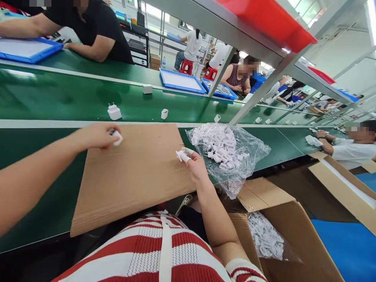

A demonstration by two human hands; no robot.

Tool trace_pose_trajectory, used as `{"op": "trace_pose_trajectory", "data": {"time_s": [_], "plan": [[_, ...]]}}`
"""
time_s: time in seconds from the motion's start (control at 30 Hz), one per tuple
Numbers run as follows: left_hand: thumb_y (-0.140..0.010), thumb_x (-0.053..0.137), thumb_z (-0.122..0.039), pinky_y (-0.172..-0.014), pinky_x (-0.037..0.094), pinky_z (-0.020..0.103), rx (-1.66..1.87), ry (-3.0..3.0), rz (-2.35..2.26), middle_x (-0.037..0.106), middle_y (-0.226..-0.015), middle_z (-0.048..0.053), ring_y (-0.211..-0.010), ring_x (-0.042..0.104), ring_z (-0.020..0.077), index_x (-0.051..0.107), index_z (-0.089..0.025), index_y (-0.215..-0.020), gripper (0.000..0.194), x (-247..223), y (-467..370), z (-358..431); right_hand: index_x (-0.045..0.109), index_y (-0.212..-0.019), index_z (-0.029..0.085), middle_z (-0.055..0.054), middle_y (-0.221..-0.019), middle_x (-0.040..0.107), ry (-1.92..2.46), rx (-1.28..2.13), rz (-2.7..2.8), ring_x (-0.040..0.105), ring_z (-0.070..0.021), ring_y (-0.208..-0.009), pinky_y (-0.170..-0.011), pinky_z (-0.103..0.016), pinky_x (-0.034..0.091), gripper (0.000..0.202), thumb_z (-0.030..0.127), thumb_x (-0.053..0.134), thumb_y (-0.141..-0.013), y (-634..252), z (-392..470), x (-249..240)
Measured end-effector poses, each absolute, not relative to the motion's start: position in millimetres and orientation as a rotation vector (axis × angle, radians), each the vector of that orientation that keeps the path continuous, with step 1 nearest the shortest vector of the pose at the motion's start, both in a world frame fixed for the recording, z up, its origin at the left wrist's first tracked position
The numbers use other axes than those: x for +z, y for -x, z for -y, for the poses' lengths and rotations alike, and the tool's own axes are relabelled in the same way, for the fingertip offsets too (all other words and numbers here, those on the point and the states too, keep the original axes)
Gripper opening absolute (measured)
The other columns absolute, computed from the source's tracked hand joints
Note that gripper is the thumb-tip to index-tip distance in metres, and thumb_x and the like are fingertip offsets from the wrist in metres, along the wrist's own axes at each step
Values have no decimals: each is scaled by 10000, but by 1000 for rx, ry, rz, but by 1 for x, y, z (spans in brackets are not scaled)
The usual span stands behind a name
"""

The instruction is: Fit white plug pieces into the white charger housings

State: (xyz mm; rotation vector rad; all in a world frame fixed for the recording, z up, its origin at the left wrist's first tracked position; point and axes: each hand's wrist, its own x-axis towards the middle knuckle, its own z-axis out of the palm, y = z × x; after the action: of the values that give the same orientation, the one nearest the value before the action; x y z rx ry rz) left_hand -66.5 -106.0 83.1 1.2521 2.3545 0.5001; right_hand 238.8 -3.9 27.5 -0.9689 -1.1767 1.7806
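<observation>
Above the far left part of a flat cardboard sheet [141, 164], my left hand [98, 136] is closed around a white charger housing [118, 138] with a dark end. Over the sheet's right side, my right hand [197, 166] pinches a small white plug piece [182, 156] with metal pins. White covers sit on some of its fingertips. Just right of that hand, a clear plastic bag [252, 150] lies spread on the green bench, heaped with white plug pieces [225, 147]. A white charger [114, 112] with two pins stands on the belt beyond my left hand.
Several white charger parts [164, 114] sit along the green belt [79, 96]. Past it are blue trays [183, 81] and a person in black [102, 31]. A metal shelf post [255, 94] slants across the right. An open carton [296, 231] with bagged white pieces stands below right.
</observation>
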Motion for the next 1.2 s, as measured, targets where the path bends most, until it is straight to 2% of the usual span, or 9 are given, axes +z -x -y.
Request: {"op": "trace_pose_trajectory", "data": {"time_s": [0.13,0.33,0.43,0.53,0.63,0.8,0.9,1.1,1.2], "plan": [[-772,710,-387,-552,547,292,599,-1183,-2057,702,-795,19,-547,657,176,694,-177,-1072,367,66,29,108,764,-918,183,-39,-891,754,968,1790,1254,720,-183,-840,-828,-343,581,450,339,927,-528,-225,12,24],[-505,880,-552,-752,593,345,884,-1015,-1586,755,-790,47,-826,754,272,551,-157,-1405,1037,42,-2,109,764,-921,191,-43,-918,754,908,1684,1454,708,-200,-882,-893,-367,577,377,378,890,-619,-204,23,23],[-567,847,-642,-708,569,341,908,-1065,-1650,753,-774,45,-725,735,248,652,-180,-1280,872,35,-3,112,772,-981,219,-49,-1017,746,841,1452,1693,695,-196,-950,-894,-333,567,248,356,785,-775,-191,25,22],[-637,794,-692,-633,513,303,967,-1158,-1726,723,-713,25,-642,686,211,721,-196,-1092,677,26,-4,115,767,-1039,233,-53,-1061,724,733,1113,2033,674,-188,-992,-880,-299,542,217,196,636,-871,-177,24,20],[-666,752,-710,-620,485,284,1020,-1203,-1724,708,-706,12,-653,667,200,720,-203,-1049,636,17,-6,116,749,-1058,229,-51,-1002,694,667,812,2337,647,-186,-925,-812,-280,507,353,50,531,-847,-167,23,20],[-697,719,-675,-641,494,283,1070,-1251,-1700,747,-858,21,-653,636,175,696,-206,-1118,630,10,-7,117,702,-965,210,-44,-907,637,600,556,2574,598,-192,-849,-741,-270,447,301,32,488,-849,-167,18,27],[-746,664,-667,-613,451,273,1036,-1353,-1752,726,-802,10,-624,592,166,706,-205,-1112,590,12,-7,118,674,-934,217,-35,-883,625,528,471,2649,594,-196,-864,-809,-285,450,319,-1,478,-808,-166,13,29],[-803,558,-628,-618,390,274,897,-1510,-1890,654,-669,0,-613,550,174,705,-205,-905,460,18,-8,120,614,-832,222,-45,-870,628,543,468,2620,586,-208,-890,-900,-315,482,292,-7,462,-736,-159,12,24],[-814,508,-630,-619,379,282,824,-1587,-1959,653,-679,19,-628,559,186,658,-211,-804,446,20,-9,121,617,-851,231,-35,-879,647,534,479,2614,599,-200,-891,-1030,-354,460,304,1,460,-729,-162,15,24]]}}
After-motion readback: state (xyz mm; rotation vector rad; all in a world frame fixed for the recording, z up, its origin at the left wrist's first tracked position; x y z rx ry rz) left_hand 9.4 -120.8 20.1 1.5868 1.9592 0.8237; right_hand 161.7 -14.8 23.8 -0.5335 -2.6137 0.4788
